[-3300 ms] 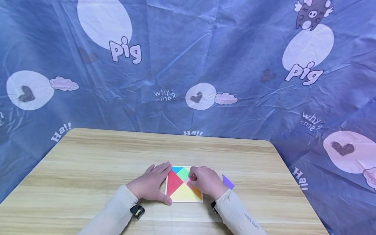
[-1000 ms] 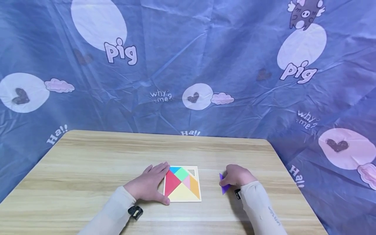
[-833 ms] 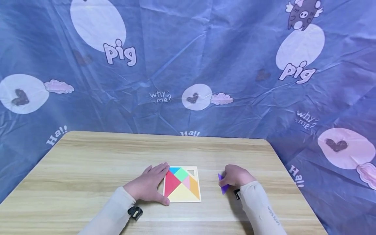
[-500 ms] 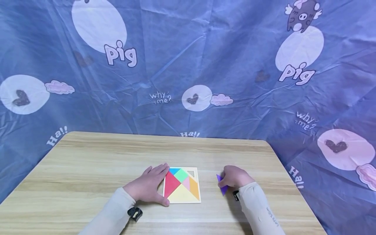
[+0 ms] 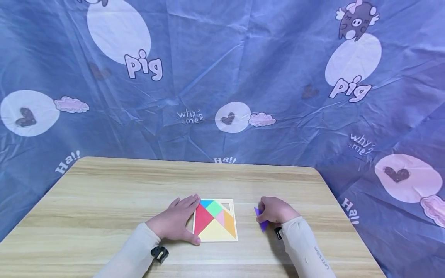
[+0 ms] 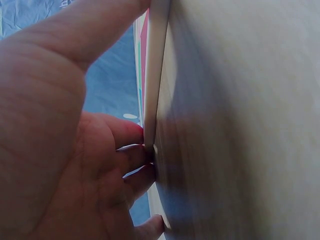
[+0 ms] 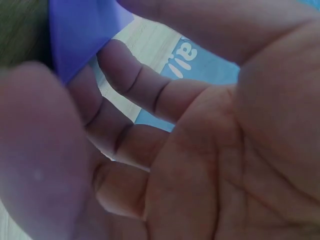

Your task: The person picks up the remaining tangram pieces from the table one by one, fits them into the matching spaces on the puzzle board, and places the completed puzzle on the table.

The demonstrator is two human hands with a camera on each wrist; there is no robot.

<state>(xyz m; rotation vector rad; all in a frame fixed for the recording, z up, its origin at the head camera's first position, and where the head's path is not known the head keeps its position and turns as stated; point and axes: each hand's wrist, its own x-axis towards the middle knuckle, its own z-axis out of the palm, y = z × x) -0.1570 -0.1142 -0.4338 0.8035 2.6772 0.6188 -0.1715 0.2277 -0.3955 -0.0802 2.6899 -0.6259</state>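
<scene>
A square tangram board (image 5: 235,224) lies on the table with red, blue, green, pink, orange and yellow pieces set in it. A small triangular gap (image 5: 226,205) shows at its far right corner. My left hand (image 5: 174,222) rests along the board's left side, fingers stretched to the far corner and thumb at the near one. In the left wrist view, its fingertips touch the board's edge (image 6: 156,80). Right of the board, my right hand (image 5: 276,209) pinches a purple tangram triangle (image 5: 263,225). In the right wrist view the triangle (image 7: 82,30) is partly cut off.
The wooden table (image 5: 121,185) extends around the board, its far edge against a blue printed curtain (image 5: 194,85). A black band (image 5: 160,254) sits at the left wrist and another (image 5: 278,233) at the right.
My right hand has left the pink piece on the board, moved right and taken the purple triangle. Over the last second it shifts slightly left with it. The left hand stays put.
</scene>
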